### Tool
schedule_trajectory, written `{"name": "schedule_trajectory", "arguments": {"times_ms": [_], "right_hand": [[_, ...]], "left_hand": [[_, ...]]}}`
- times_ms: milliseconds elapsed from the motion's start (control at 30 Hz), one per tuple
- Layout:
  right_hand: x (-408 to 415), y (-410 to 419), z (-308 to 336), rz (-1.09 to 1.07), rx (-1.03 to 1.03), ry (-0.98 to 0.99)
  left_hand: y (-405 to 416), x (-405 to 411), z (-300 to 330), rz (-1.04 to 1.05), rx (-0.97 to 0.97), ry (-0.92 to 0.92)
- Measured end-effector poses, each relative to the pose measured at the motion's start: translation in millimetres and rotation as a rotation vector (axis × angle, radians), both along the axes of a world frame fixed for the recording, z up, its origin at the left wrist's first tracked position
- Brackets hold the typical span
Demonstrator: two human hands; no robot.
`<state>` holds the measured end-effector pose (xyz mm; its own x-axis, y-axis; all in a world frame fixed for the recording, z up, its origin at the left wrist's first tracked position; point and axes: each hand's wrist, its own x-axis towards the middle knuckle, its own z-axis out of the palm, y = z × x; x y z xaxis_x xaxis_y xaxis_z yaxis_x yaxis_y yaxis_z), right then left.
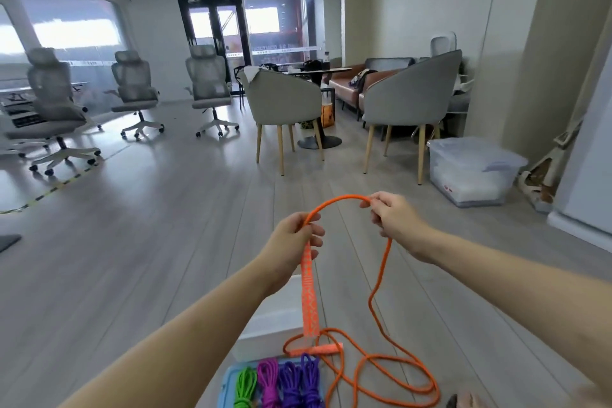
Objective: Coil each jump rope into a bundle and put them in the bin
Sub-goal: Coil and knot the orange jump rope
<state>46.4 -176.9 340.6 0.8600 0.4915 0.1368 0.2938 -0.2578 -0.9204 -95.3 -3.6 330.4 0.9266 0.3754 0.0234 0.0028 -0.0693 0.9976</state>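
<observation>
My left hand grips the top of an orange jump rope handle, which hangs straight down with a white pattern on it. From there the orange rope arcs over to my right hand, which pinches it, then drops in loose loops onto the floor. The second orange handle lies on the floor below. A light blue bin at the bottom edge holds coiled bundles: one green, one magenta and two purple.
A white box sits on the floor just beyond the bin. Grey armchairs and a round table stand ahead. A clear lidded storage tub is at the right wall. Office chairs line the left.
</observation>
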Motion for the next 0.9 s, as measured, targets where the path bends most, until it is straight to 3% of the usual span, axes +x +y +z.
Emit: {"name": "schedule_trajectory", "arguments": {"times_ms": [200,400,567,900], "right_hand": [[-23,15,9,-0.012,0.168,-0.058],[-39,30,13,-0.082,0.382,0.09],[-53,41,9,0.179,0.312,0.23],[-65,32,13,0.352,0.11,0.115]], "left_hand": [[-2,3,8,0.07,0.005,-0.138],[-8,-2,7,0.1,-0.05,-0.143],[-4,-5,9,0.207,-0.086,-0.136],[2,-14,4,0.162,-0.103,-0.067]]}}
